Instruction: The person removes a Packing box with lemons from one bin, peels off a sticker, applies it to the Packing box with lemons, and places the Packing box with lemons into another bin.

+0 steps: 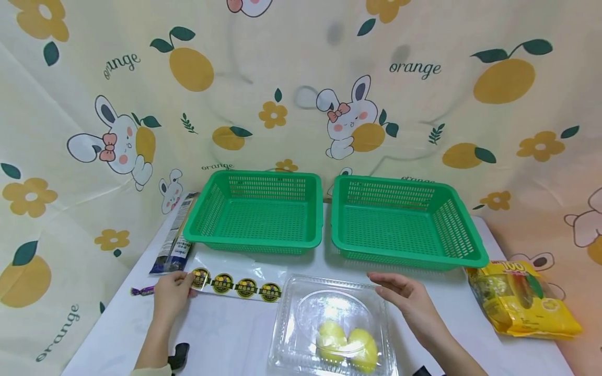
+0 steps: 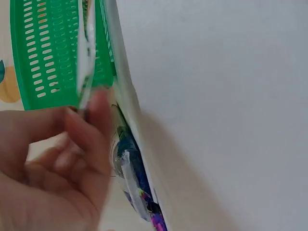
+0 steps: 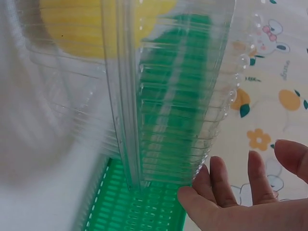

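My left hand pinches the left end of a clear-and-white plastic strip with round black-and-gold labels, which lies on the table. In the left wrist view the thumb and fingertips meet on its thin edge. The right hand has its fingers extended beside a clear plastic clamshell box. Inside that box sit two yellow, rounded fruit-like pieces. Its ridged wall fills much of the right wrist view, with my thumb close to its lower corner.
Two green baskets stand side by side at the back. A yellow bag with a mango picture lies at the right. To the left lie a dark blue packet and a small purple wrapped stick. A patterned cloth hangs behind.
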Demonstrator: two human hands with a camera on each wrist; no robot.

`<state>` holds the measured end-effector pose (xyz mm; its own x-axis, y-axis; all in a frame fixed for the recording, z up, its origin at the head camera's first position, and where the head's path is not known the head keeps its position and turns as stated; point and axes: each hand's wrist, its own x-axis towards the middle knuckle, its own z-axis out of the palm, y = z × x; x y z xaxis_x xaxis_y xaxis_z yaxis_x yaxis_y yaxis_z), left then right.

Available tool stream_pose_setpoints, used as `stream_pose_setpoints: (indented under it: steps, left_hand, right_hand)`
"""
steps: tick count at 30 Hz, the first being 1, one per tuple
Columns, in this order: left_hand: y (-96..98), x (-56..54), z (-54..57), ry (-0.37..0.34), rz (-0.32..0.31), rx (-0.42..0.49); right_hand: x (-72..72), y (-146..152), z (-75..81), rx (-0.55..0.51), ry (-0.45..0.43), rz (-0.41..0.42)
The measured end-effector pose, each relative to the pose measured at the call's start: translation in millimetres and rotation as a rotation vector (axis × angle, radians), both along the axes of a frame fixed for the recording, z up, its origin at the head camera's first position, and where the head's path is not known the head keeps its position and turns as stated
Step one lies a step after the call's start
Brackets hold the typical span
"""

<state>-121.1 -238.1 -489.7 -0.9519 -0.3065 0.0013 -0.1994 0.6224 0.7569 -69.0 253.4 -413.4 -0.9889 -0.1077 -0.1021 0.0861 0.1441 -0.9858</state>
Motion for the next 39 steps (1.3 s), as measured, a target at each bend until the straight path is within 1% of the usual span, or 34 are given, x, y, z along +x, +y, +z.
stream_pose_setpoints:
  steps: [3,6,7,9,12,14,16,18,20,22,24,26,29,31,33,35,37,39]
  left_hand:
    - [-0.1,4.2,7.3,0.032,0.018,0.129]
    - [0.9,11.5,21.2,0.055,0.047,0.196]
    - [1.8,14.8,27.7,0.066,0.059,0.203]
    - [4.8,22.7,43.2,0.093,0.097,0.189]
    - [13.9,37.3,70.3,0.203,0.137,0.182]
    - [23.7,44.4,87.9,0.299,0.143,0.192]
    - [37.6,48.1,103.3,0.402,0.125,0.219]
    - [54.7,48.6,115.8,0.482,0.099,0.252]
    - [72.9,46.4,122.9,0.539,0.054,0.316]
    - [92.0,41.7,124.2,0.571,-0.003,0.395]
    - [110.7,35.3,121.5,0.565,-0.072,0.486]
    - [130.4,27.6,117.0,0.518,-0.14,0.581]
    - [155.8,19.0,110.5,0.388,-0.222,0.752]
    - [169.6,15.8,106.5,0.296,-0.268,0.871]
    - [181.5,15.1,104.2,0.212,-0.306,0.975]
    - [192.4,16.0,102.7,0.161,-0.35,1.049]
    - [202.2,18.3,102.7,0.13,-0.392,1.084]
    - [211.5,20.5,103.3,0.117,-0.43,1.107]
  right_hand:
    - [-0.3,-1,1.0,-0.005,0.012,0.004]
    - [-0.2,-3,1.9,-0.014,0.028,0.013]
    - [0.0,-4,2.4,-0.017,0.034,0.015]
    - [0.7,-5,3.7,-0.021,0.045,0.021]
    - [3.0,-8,6.6,-0.029,0.065,0.03]
    - [4.4,-9,8.9,-0.04,0.086,0.035]
    - [5.7,-12,11.7,-0.055,0.113,0.035]
    - [7.2,-15,15.0,-0.074,0.147,0.035]
    - [8.6,-20,18.9,-0.095,0.185,0.023]
    - [10.5,-25,23.4,-0.115,0.229,-0.006]
    - [12.0,-30,27.9,-0.138,0.274,-0.039]
    - [13.9,-33,31.6,-0.163,0.326,-0.064]
    - [15.1,-35,35.9,-0.199,0.383,-0.061]
    - [15.4,-37,37.6,-0.212,0.406,-0.045]
    - [15.5,-39,39.2,-0.206,0.416,-0.028]
    - [15.3,-43,41.3,-0.18,0.423,-0.014]
    - [14.4,-47,44.0,-0.159,0.434,0.001]
    - [13.1,-51,47.0,-0.14,0.458,0.012]
